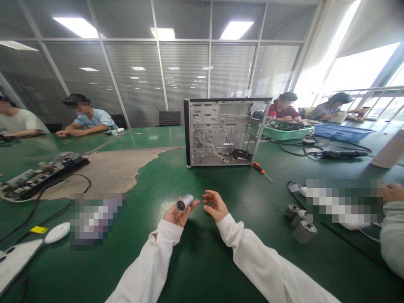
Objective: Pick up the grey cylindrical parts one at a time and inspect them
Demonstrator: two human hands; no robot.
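My left hand [177, 215] is wrapped around a short silver metal cylinder [188, 201], tilted so that its dark recessed end faces me. Small parts show inside that end, too small to name. Just to the right, my right hand [217, 207] holds nothing; its fingers are slightly curled and apart, and it does not touch the cylinder. Farther back on the table stands an open computer case [214, 126] with loose cables inside. An orange and black screwdriver [259, 168] lies at its right front corner.
Three similar metal cylinders [304, 232] stand at right, near another person's sleeve [393, 235]. A circuit board assembly [41, 174] and cables lie at left. A green basket [287, 133] and a blue basket [344, 132] sit behind. Several people sit around the green table [202, 269].
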